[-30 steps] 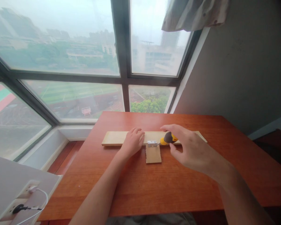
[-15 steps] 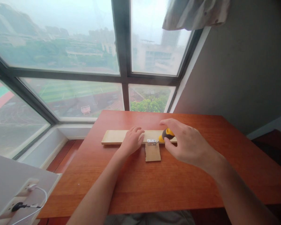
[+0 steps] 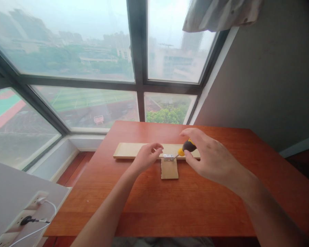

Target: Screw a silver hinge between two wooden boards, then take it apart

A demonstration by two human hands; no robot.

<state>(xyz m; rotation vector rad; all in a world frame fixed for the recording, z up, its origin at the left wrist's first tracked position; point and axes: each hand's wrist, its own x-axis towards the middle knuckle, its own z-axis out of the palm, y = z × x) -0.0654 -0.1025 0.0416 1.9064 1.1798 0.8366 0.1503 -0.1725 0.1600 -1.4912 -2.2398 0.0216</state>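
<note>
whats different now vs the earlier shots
The left hand has shifted slightly right, toward the hinge, its fingers now drawn in toward the thumb instead of spread over the board. The right hand still holds the screwdriver, its tip at the hinge. Board, hinge and small flat piece lie as before.

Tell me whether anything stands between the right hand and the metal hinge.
Only the screwdriver in the right hand: its shaft spans the gap, its tip at the lower right of the metal hinge. Nothing else visible intervenes; the left hand is on the hinge's other side.
</note>
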